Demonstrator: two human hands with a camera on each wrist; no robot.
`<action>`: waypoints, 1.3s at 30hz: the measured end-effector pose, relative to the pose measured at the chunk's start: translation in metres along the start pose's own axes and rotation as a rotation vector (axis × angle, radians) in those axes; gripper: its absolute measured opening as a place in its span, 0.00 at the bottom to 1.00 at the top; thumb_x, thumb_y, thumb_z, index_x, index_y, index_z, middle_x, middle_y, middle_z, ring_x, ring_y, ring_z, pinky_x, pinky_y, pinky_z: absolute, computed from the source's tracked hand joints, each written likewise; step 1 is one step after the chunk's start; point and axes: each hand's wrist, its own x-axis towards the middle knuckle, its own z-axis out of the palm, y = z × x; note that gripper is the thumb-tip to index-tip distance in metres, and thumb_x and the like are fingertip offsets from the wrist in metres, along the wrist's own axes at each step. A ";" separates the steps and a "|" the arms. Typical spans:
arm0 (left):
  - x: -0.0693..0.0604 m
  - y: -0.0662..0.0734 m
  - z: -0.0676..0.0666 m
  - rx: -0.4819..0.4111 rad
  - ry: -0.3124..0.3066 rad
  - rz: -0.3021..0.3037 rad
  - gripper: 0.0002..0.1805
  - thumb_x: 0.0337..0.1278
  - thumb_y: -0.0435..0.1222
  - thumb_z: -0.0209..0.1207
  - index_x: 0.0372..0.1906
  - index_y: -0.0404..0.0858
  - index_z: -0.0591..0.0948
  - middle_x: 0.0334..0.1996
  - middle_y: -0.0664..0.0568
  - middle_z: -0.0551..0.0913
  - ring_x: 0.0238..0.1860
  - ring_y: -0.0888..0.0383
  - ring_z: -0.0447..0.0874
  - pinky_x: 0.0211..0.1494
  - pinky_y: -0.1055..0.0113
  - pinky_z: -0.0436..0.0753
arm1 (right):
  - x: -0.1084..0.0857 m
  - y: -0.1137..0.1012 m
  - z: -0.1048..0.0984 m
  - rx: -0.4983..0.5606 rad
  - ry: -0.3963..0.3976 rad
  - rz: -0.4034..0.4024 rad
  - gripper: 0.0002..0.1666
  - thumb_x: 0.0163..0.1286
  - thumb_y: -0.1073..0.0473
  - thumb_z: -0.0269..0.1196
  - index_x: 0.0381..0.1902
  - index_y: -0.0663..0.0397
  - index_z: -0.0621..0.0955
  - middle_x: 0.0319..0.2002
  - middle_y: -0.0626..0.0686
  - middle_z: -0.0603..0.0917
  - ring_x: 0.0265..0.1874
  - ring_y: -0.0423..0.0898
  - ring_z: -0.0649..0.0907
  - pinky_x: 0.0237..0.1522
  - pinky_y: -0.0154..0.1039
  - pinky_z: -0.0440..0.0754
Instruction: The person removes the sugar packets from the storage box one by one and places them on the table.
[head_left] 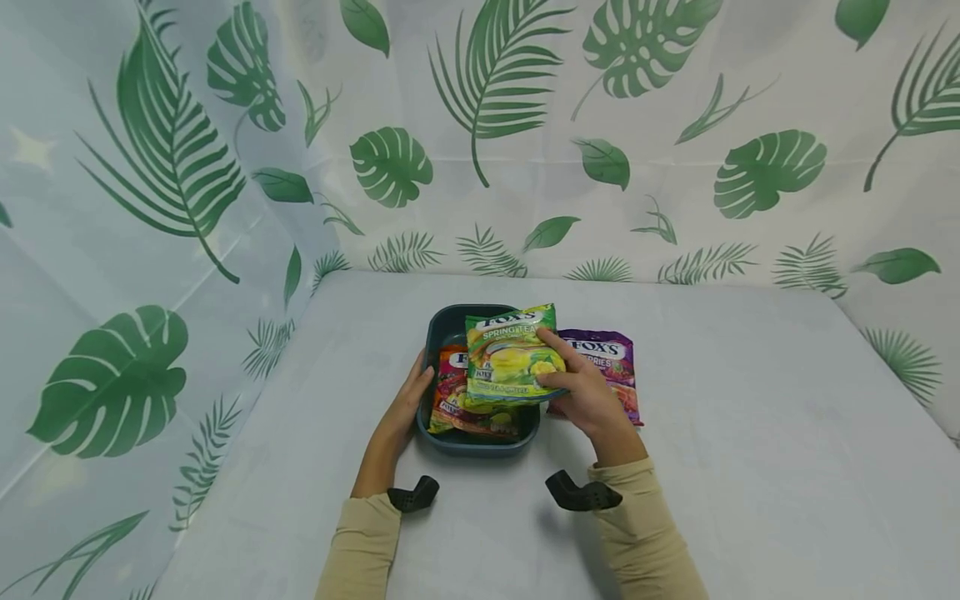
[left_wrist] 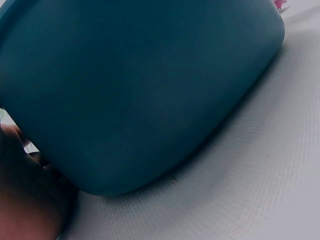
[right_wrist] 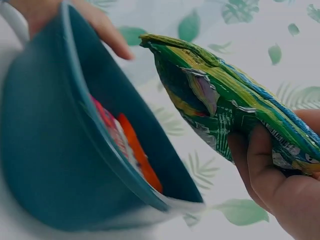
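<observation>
Gripping: right fingers (head_left: 561,344) curled on glossy green-yellow "SPRING TEA" packet (head_left: 502,358) | left fingers (right_wrist: 114,39) straight, touching blue tub (head_left: 480,450)

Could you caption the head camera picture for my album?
Right grip holds a green Spring Tea bag above the blue tub; left grip touches the tub's side.

White sheeting (head_left: 547,146) printed with green tropical foliage rises behind a pale desk (head_left: 780,467), meeting its far edge in a nearly straight line. The same print lines the left side in a cooler, blue-gray tone, a bright glare (head_left: 32,150) showing at far left. Broad split leaves (head_left: 112,383), feathery palm fronds (head_left: 487,83) and single oval leaves (head_left: 551,232) dot the faintly creased backdrop. Soft light falls across the desk, its fine woven texture visible in the left wrist view.
</observation>
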 end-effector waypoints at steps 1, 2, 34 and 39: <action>0.002 -0.002 0.001 0.003 -0.001 0.000 0.33 0.69 0.47 0.37 0.72 0.47 0.39 0.73 0.49 0.36 0.73 0.50 0.28 0.71 0.46 0.34 | -0.003 -0.003 -0.004 0.015 0.010 -0.015 0.42 0.63 0.76 0.45 0.72 0.46 0.51 0.71 0.57 0.43 0.64 0.53 0.57 0.47 0.27 0.75; 0.005 -0.005 0.001 0.002 -0.002 -0.002 0.33 0.69 0.48 0.37 0.72 0.48 0.40 0.73 0.50 0.36 0.73 0.51 0.28 0.71 0.46 0.34 | -0.005 -0.005 -0.007 0.031 0.021 -0.031 0.42 0.63 0.77 0.45 0.72 0.47 0.51 0.71 0.57 0.42 0.64 0.53 0.56 0.47 0.27 0.75; 0.011 -0.020 -0.003 -0.010 0.031 -0.038 0.32 0.67 0.52 0.38 0.72 0.56 0.44 0.73 0.55 0.43 0.73 0.52 0.32 0.70 0.42 0.35 | -0.033 0.009 -0.185 0.158 0.482 -0.365 0.33 0.64 0.70 0.56 0.65 0.41 0.67 0.69 0.51 0.55 0.62 0.47 0.65 0.48 0.33 0.78; 0.012 -0.020 -0.004 -0.018 0.025 -0.045 0.33 0.66 0.53 0.39 0.72 0.55 0.43 0.73 0.55 0.42 0.73 0.53 0.31 0.70 0.43 0.34 | -0.030 0.032 -0.240 0.310 0.498 -0.435 0.33 0.62 0.73 0.56 0.63 0.42 0.70 0.68 0.47 0.57 0.64 0.48 0.64 0.52 0.38 0.77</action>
